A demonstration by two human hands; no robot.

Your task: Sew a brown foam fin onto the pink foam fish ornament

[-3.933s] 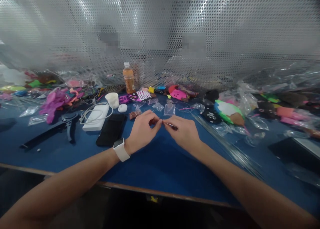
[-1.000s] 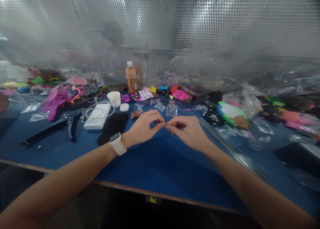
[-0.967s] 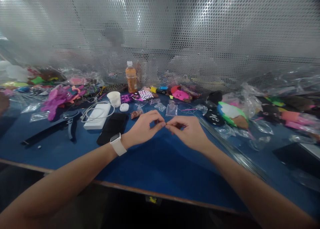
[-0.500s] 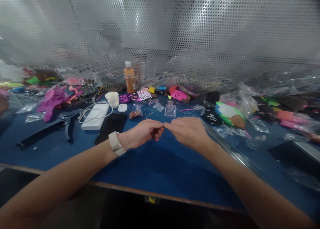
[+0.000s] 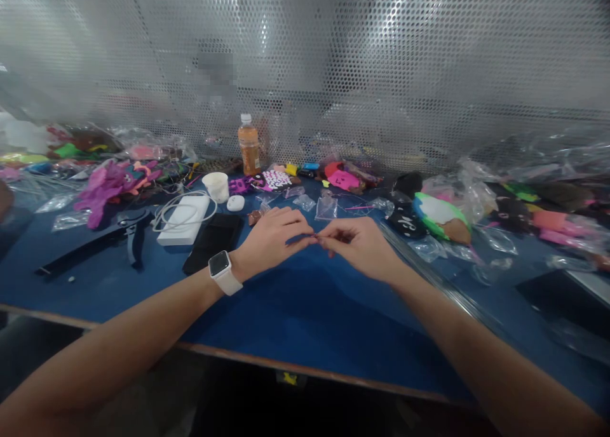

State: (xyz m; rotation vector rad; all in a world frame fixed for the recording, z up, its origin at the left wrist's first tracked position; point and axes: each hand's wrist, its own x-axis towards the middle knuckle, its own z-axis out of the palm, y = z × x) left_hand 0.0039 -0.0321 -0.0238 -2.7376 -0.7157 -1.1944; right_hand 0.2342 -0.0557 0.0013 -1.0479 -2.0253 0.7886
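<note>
My left hand (image 5: 276, 235), with a white-strapped watch (image 5: 222, 272) on its wrist, pinches with thumb and fingertips above the blue table. Facing it, my right hand (image 5: 358, 245) pinches too, and the fingertips of both meet. Something tiny and pinkish (image 5: 315, 235) shows between them, too small to name. Just behind the hands lies a small clear plastic bag (image 5: 326, 208). A brown piece in clear wrap (image 5: 255, 217) is partly hidden behind my left hand.
A drink bottle (image 5: 249, 146), a paper cup (image 5: 216, 187), a white box (image 5: 183, 221) with cable, a black pouch (image 5: 213, 240) and black-handled pliers (image 5: 131, 234) stand or lie to the left. Colourful soft pieces and plastic bags line the back below a perforated metal screen (image 5: 305, 56). Clear strands (image 5: 443, 284) run at right.
My left hand has turned over, so its back and the watch face now show. My right hand has rolled the other way, baring its thumb side. The fingertips stay together.
</note>
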